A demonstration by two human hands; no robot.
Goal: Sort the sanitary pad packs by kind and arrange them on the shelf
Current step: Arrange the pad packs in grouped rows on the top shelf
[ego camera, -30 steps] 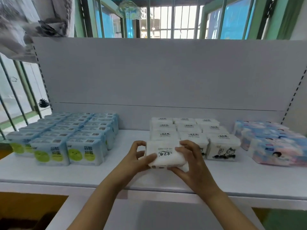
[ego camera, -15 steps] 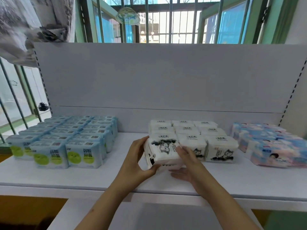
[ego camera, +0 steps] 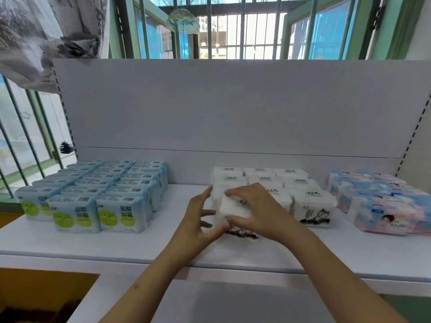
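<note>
Standing on the white shelf [ego camera: 116,243] at the near-left corner of the white pack block [ego camera: 268,180], the white cat-print pack [ego camera: 235,209], raised and turning a moment ago, is being settled: right hand [ego camera: 258,210] gripping its top, left hand [ego camera: 198,220] spread, touching its side.

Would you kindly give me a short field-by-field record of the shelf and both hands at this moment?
shelf: white, holds three groups of packs
left group: blue-green packs, in rows
middle group: white packs, in rows
right group: pink-blue packs
held item: white pack, at front left of middle group
right hand: grip over the pack's top
left hand: fingers spread against its left side
</note>
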